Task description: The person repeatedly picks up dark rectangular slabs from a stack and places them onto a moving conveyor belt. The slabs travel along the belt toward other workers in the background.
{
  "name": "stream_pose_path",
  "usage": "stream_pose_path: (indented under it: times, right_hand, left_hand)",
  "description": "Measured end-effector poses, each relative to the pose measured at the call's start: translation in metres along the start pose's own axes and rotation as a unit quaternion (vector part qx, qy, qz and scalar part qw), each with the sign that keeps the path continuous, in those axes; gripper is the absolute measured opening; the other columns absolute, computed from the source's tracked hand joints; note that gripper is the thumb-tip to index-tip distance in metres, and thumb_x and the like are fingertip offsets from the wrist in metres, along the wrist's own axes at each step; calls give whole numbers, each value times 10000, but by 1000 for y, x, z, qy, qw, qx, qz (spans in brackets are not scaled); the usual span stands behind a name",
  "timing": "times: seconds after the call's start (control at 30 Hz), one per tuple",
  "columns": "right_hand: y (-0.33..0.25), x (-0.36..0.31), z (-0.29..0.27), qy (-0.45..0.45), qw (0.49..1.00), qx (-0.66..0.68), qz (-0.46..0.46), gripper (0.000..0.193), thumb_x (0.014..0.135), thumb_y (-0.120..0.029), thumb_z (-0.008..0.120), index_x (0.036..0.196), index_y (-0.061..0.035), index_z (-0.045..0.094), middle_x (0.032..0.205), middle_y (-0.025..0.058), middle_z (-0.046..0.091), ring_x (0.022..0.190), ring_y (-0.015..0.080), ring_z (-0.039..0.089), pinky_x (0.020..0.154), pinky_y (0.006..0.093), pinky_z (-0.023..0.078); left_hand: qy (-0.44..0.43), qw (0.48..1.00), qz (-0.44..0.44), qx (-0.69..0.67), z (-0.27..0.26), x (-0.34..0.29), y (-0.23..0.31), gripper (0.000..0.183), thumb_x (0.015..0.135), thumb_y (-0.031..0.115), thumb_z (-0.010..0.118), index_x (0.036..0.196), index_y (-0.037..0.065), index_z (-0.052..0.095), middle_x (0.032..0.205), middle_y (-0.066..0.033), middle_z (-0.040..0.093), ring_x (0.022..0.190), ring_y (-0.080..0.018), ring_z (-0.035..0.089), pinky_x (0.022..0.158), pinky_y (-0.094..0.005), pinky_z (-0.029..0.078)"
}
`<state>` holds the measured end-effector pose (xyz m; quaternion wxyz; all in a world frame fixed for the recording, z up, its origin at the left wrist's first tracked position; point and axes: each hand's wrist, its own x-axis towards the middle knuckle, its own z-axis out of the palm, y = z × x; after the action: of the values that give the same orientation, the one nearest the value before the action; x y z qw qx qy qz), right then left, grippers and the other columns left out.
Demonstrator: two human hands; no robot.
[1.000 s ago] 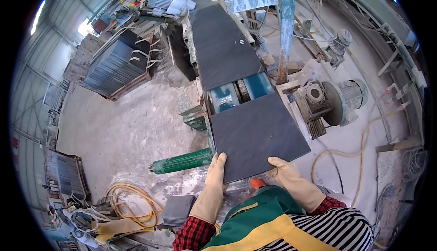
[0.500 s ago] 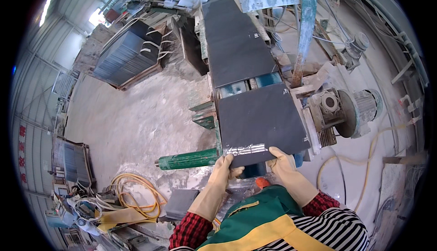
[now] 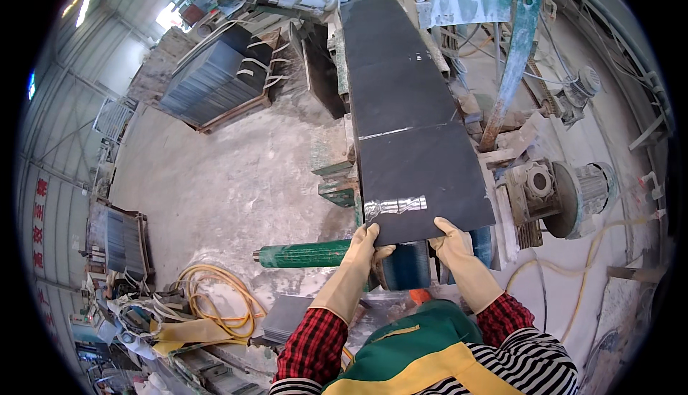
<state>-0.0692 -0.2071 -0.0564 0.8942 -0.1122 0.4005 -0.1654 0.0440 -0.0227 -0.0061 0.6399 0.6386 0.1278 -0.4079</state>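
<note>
A dark grey stone slab [image 3: 426,173] lies on the roller conveyor in front of me, its surface wet and shiny near my end. My left hand [image 3: 365,243], in a cream rubber glove, pinches the slab's near left corner with the thumb on top. My right hand [image 3: 451,241], gloved the same way, grips the near edge further right, also thumb uppermost. The fingers beneath the slab are mostly hidden. Against its far edge sits a second dark slab [image 3: 401,94]. Blue conveyor rollers [image 3: 405,266] show below the near edge.
A green roller [image 3: 304,254] sticks out left of the conveyor. Strapped slabs [image 3: 208,79] stand on a rack at far left. An electric motor [image 3: 584,191] sits close on the right. A coiled yellow hose [image 3: 222,298] and loose grey slabs [image 3: 287,316] lie at lower left.
The held slab has moved away from me along the conveyor. The gap to the slab beyond has closed to a thin line, and more of the near rollers shows.
</note>
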Motion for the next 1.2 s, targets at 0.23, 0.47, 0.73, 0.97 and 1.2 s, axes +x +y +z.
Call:
stream_pose_path:
  times: [0.23, 0.47, 0.73, 0.97, 1.2]
  right_hand:
    - [-19, 6, -6, -28, 978, -24, 206, 369, 999, -238, 611, 1234, 43, 572, 1279, 227, 629, 979, 317, 706, 770, 385, 631]
    - [-54, 53, -43, -181, 860, -176, 443, 637, 968, -545, 575, 918, 79, 691, 848, 175, 726, 626, 245, 699, 477, 249, 551]
    - [-7, -59, 62, -219, 966, 105, 89, 400, 1052, -366, 469, 1213, -53, 659, 1004, 47, 717, 856, 173, 707, 699, 289, 617]
    - [103, -26, 112, -407, 879, -19, 246, 439, 1081, -335, 395, 1355, -50, 583, 1240, 126, 687, 1101, 259, 672, 939, 359, 581]
    - [286, -50, 36, -332, 823, -199, 416, 434, 1038, -419, 470, 1129, -76, 719, 1126, 72, 745, 1023, 215, 723, 826, 375, 638]
  left_hand:
    - [-43, 997, -28, 57, -13, -1, 9, 451, 1041, 372, 523, 1354, 50, 479, 1063, -113, 677, 707, -152, 700, 594, -228, 609]
    - [2, 998, -41, 42, -72, -43, -25, 498, 994, 409, 604, 1353, 76, 513, 1055, -133, 713, 727, -142, 683, 620, -236, 582]
    - [221, 950, -81, -204, -201, -140, -150, 403, 956, 284, 657, 1252, 27, 562, 988, -131, 724, 662, -158, 673, 585, -254, 587]
    - [351, 896, 87, -259, -268, -239, -248, 474, 999, 317, 616, 1350, 25, 489, 1182, -166, 661, 979, -242, 675, 871, -367, 579]
    - [617, 723, 231, -209, -352, -342, -401, 463, 989, 234, 615, 1355, -35, 526, 1097, -127, 701, 910, -187, 675, 851, -333, 550]
